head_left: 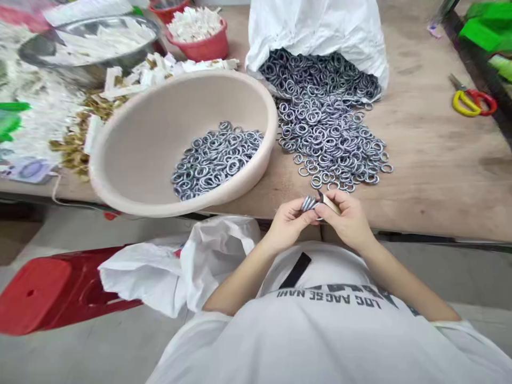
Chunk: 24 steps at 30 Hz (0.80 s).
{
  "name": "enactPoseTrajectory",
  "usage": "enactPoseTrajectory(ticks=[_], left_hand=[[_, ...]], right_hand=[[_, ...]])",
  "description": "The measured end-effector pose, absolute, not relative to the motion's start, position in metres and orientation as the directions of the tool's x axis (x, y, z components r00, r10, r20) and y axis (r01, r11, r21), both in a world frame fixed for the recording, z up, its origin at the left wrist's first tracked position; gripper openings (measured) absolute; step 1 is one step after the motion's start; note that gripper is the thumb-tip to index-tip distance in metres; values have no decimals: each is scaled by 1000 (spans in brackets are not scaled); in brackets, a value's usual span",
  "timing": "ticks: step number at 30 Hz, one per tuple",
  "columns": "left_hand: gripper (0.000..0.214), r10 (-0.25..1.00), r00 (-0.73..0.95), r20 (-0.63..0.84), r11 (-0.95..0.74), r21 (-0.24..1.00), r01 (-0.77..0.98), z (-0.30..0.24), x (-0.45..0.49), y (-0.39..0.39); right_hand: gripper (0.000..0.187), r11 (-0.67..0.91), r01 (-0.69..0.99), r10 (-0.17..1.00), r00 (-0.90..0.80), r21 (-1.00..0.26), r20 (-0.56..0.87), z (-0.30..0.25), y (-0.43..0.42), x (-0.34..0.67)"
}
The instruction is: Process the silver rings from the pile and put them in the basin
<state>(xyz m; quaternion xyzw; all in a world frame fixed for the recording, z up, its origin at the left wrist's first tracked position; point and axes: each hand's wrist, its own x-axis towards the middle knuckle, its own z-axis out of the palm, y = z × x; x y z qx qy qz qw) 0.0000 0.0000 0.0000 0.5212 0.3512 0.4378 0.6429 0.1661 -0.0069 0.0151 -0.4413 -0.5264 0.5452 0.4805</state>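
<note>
Near the table's front edge, my left hand (288,223) is closed around several grey rings (309,203) stacked side by side. Close beside it, my right hand (349,220) grips a small knife (331,205) with a pale handle and a dark, curved blade tip. The blade is right at the rings, but whether it touches one I cannot make out. Just beyond my hands, a heap of loose grey rings (330,141) spreads out of a white sack (318,26). To the left, a large beige basin (132,133) holds more grey rings (218,160).
Scissors (468,101) with yellow and red handles lie at the right. A red bowl (204,49) and a metal basin (86,66) with white pieces stand at the back left. Below the table are a red stool (40,293) and a white bag (216,256).
</note>
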Motion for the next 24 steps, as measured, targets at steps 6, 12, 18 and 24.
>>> enactPoseTrajectory(ticks=[6,12,18,24], left_hand=[[26,930,367,19,36,989,-142,-3,-6,-2],[29,952,305,6,56,979,-196,-2,-5,-2],[31,960,281,-5,66,976,-208,-3,-5,0],[29,962,272,33,13,986,-165,-7,-8,-1]], right_hand=[[31,46,29,993,-106,-998,43,8,-5,176],[24,348,453,937,-147,-821,317,11,-18,184],[25,424,573,904,-223,-701,365,12,-25,179],[28,408,591,912,-235,-696,336,8,-21,181]])
